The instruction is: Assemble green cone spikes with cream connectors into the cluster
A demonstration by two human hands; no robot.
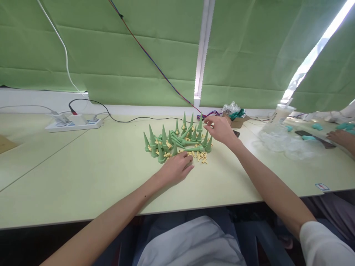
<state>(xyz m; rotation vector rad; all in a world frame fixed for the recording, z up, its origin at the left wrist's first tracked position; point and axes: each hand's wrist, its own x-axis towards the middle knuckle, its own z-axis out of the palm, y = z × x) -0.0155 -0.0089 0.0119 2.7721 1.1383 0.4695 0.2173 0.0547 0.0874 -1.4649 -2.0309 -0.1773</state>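
Observation:
Green cones [161, 153] with flat round bases stand grouped on the table, and several more lie on their sides among them. Small pale yellow figure-shaped pieces [204, 156] are strewn in front and between the cones. My left hand [176, 169] rests low at the front of the group, fingers curled over the yellow pieces; whatever is under the fingertips is hidden. Beside the tall cone [200, 123] at the back right is my right hand [220, 129], its thumb and fingers drawn together in a pinch. Anything in that pinch is too small to make out.
A white power strip [74, 125] with plugs lies at the left. Behind my right hand sit a cardboard box [244, 120] and a dark phone [236, 133]. Further right are a plastic cup [279, 113], a clear bag [288, 144] and another person's hand [340, 136].

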